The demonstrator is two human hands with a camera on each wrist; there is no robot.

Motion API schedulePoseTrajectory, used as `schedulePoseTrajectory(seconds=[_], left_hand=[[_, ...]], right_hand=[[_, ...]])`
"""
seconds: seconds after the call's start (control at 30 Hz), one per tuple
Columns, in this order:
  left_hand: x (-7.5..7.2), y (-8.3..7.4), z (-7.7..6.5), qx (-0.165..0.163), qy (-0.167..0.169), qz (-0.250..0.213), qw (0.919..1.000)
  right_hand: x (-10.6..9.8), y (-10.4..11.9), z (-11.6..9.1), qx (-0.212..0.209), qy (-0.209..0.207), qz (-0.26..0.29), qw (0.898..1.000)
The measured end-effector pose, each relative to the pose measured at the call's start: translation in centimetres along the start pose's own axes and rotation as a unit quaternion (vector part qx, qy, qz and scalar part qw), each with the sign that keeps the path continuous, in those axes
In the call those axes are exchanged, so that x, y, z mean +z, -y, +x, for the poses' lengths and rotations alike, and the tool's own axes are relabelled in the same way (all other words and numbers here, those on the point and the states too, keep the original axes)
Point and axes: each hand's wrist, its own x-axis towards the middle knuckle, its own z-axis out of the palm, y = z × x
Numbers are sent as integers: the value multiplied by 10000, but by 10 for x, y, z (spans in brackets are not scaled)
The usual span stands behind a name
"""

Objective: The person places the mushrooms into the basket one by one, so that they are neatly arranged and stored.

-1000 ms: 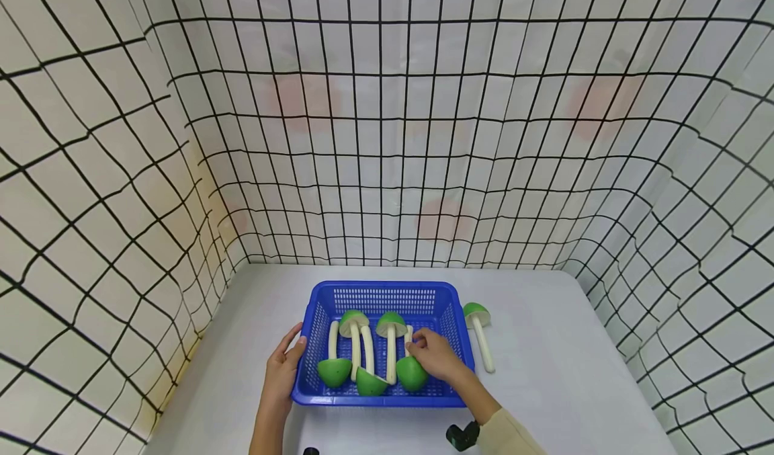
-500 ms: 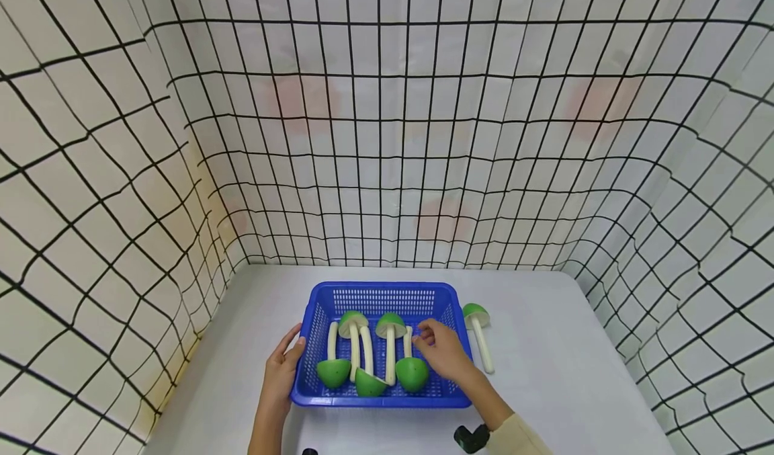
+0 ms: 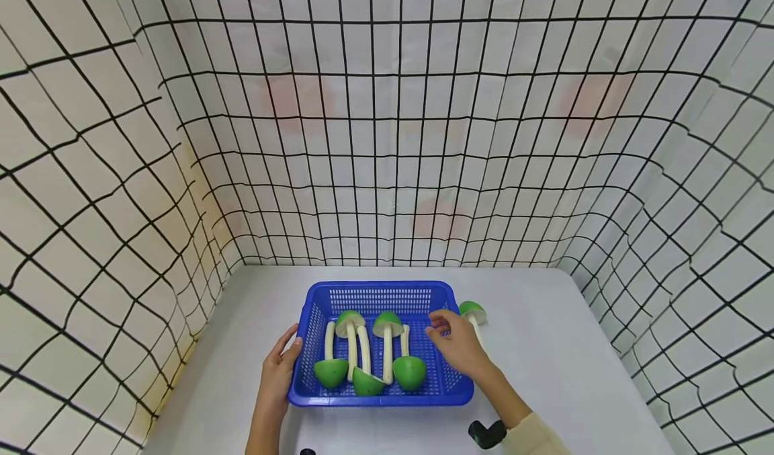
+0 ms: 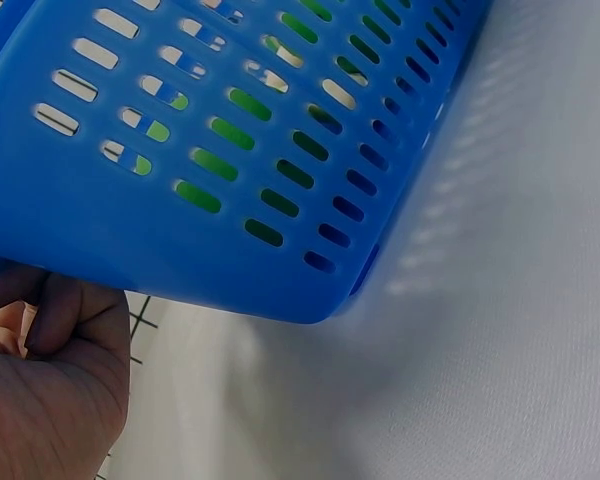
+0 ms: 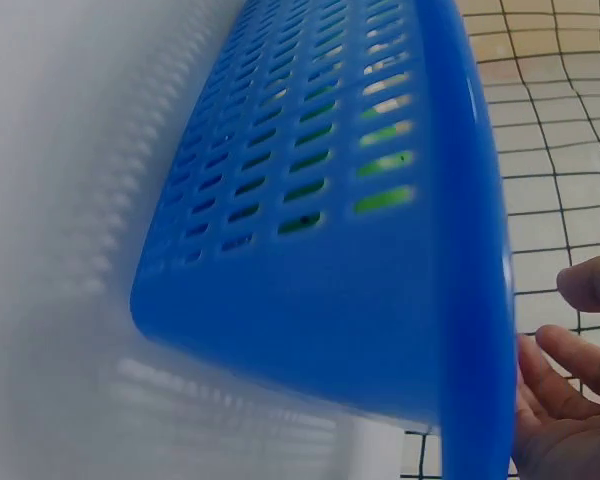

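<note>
A blue plastic basket [image 3: 381,400] with slotted walls sits on the white table. Several toy mushrooms with green caps and white stems lie side by side in it, caps at alternating ends; the rightmost mushroom [image 3: 409,373] has its cap toward the front. At the basket's left wall, my left hand [image 3: 277,371] grips the rim, thumb on the near side, and the left wrist view shows curled fingers there. My right hand [image 3: 456,345] hovers over the basket's right side, fingers loosely bent and holding nothing. Just beyond that side lies another mushroom [image 3: 472,309], its stem partly hidden by this hand.
The white table [image 3: 532,354] extends to both sides of the basket. White walls with a black grid net [image 3: 393,139] enclose it at the back and sides. A small black device [image 3: 486,435] is at the right wrist near the sleeve.
My right hand has let go of the rightmost mushroom in the basket and moved right, toward the basket's right rim. The left hand keeps its grip on the rim.
</note>
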Motion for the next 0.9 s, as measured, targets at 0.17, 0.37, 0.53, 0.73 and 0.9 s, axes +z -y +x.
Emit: schedulePoseTrajectory(seconds=[0.17,0.37,0.53,0.73,0.9], left_hand=[[-1,-6,-2,-110,83,-64,9999],[-1,-8,-2,-109,61,43,9999],[-1,-1,2,-57,14,41,10000],[-2,0,4,-106,17,16,9999],[-2,-1,3,-109,41,-75,9999]], right_hand=[[-7,-2,-2,130,-125,92,9998],[-15,-8,-2,146,-357,297,9988],[-24,-14,-3,35,-532,355,9979],[-31,-22,-4,185,-603,308,9975],[-38,-31,-3,222,-698,196,9971]])
